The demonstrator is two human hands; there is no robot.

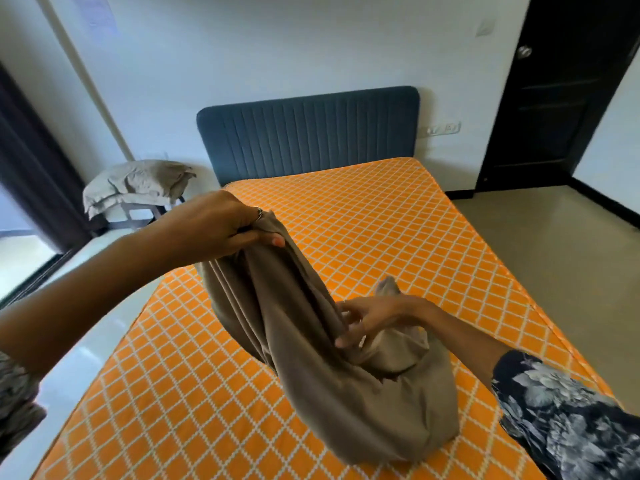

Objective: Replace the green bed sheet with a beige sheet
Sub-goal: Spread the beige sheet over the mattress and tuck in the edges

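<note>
A: Big picture first, the bed [398, 237] fills the room, its mattress bare in an orange cover with a white diamond grid, and a blue ribbed headboard [308, 133] against the white wall.

B: And the dark door [554, 91] off to the right. Where's the sheet?

A: The beige sheet [329, 375] is bunched in a long roll, its lower bulk resting on the mattress near the foot, its upper end lifted in the air.

B: Beige pillows [138, 185] piled on a stool left of the headboard, too. Now the hands?

A: Left hand [221, 223] gripping the raised end, fingers curled tight round the cloth. Right hand [374, 317] lower down, fingers pinching a fold in the middle of the bundle
</note>
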